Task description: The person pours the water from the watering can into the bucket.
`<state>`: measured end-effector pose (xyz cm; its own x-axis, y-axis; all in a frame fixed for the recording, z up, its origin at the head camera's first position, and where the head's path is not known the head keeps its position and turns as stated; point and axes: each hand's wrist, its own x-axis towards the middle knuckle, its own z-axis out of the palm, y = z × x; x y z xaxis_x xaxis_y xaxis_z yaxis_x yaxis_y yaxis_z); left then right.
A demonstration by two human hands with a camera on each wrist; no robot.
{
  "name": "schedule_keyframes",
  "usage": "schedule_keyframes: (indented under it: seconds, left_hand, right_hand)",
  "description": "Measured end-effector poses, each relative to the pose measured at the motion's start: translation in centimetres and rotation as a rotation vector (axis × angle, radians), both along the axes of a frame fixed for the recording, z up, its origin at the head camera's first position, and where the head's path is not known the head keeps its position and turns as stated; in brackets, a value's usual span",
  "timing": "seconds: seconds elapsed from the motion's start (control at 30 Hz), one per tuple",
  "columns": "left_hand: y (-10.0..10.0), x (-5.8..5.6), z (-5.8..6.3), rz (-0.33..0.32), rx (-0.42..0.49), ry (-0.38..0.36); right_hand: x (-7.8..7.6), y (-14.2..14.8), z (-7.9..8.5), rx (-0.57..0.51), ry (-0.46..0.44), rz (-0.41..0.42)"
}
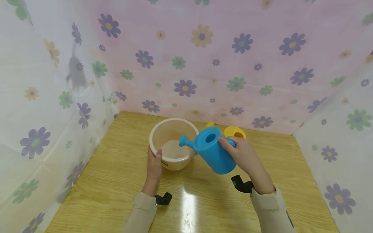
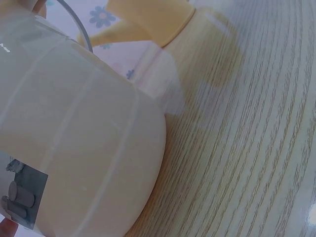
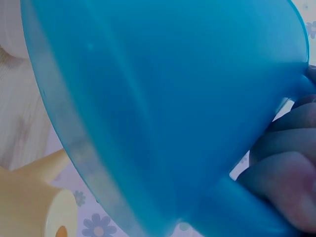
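Observation:
A cream plastic bucket (image 1: 177,165) stands on the table, tipped slightly, with what looks like clear water at its bottom. My left hand (image 1: 153,166) grips its near-left rim, thumb over the edge. In the left wrist view the bucket's ribbed side (image 2: 98,123) fills much of the picture, and that hand is mostly out of sight. My right hand (image 1: 246,155) holds a blue watering can (image 1: 217,158) by its handle, tilted left, its spout over the bucket's opening. In the right wrist view curled fingers (image 3: 286,163) wrap the handle. No stream from the spout can be made out.
Behind the blue can, a yellow watering can (image 1: 233,130) stands near the table's back edge, partly hidden. Flower-patterned sheets (image 1: 201,64) hang at the back and both sides of the wooden table (image 1: 116,181). Black wrist mounts (image 1: 242,185) stick out from both sleeves.

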<state>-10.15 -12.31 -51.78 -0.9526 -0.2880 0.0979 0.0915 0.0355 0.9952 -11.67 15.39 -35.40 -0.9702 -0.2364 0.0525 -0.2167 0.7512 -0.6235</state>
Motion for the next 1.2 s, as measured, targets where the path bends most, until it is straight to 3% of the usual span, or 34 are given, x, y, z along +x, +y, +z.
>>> schedule_keyframes:
  seconds: [0.1, 0.3, 0.47, 0.57, 0.73, 1.03, 1.2]
  left_hand:
    - [-0.1, -0.1, -0.1, -0.003, 0.016, 0.004]
    - [0.4, 0.5, 1.9, -0.035, 0.017, -0.024]
    - [0.3, 0.0, 0.8, -0.034, 0.026, -0.052]
    - [0.0, -0.3, -0.2, -0.020, 0.041, -0.040]
    - [-0.1, -0.4, -0.8, -0.005, 0.028, -0.014]
    - [-0.1, -0.3, -0.7, 0.002, 0.001, 0.003]
    - [-0.1, 0.1, 0.7, -0.024, 0.032, -0.011]
  right_hand:
    - [0.0, -0.1, 0.0, -0.006, -0.005, 0.001]
    - [0.2, 0.2, 0.1, -0.016, -0.016, -0.008]
    - [0.3, 0.3, 0.3, 0.007, -0.011, -0.011]
    - [0.2, 0.1, 0.3, 0.018, 0.000, 0.000]
    - [0.1, -0.2, 0.2, 0.020, 0.012, 0.010]
    - [-0.1, -0.1, 0.1, 0.019, 0.025, 0.018]
    - [-0.3, -0.1, 0.0, 0.027, 0.025, 0.019]
